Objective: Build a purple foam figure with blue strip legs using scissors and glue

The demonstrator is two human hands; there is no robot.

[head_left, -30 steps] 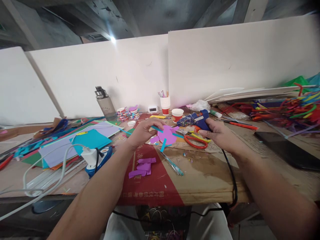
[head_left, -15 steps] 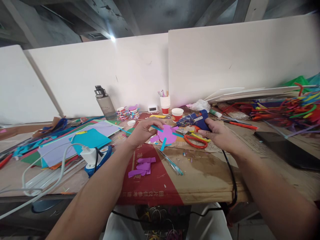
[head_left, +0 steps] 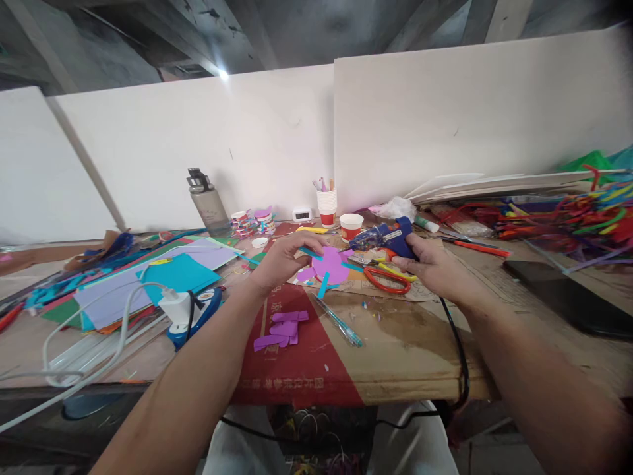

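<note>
My right hand point(head_left: 429, 265) is closed around the blue handle of a hot glue gun point(head_left: 383, 236). The gun's nozzle points left, at the upper right edge of a purple paper disc point(head_left: 331, 265). Blue and purple paper strips stick out around the disc. My left hand point(head_left: 284, 259) grips the disc's left side, fingers bent at its rim beside a blue strip. Whether the nozzle touches the paper I cannot tell. Under the gun lie orange-handled scissors point(head_left: 388, 280) and yellow-handled pliers point(head_left: 395, 270). Nearer me are cut purple paper strips point(head_left: 284, 328) and a teal pen point(head_left: 341, 322).
Paper cups point(head_left: 351, 224), a small clock point(head_left: 301, 215) and a bottle point(head_left: 206, 201) stand along the back. At left are coloured paper sheets point(head_left: 190, 280) and a power strip point(head_left: 210, 310). A black phone-like slab point(head_left: 568, 297) and pipe cleaners point(head_left: 588, 211) lie right. The gun's cord point(head_left: 459, 349) hangs over the front edge.
</note>
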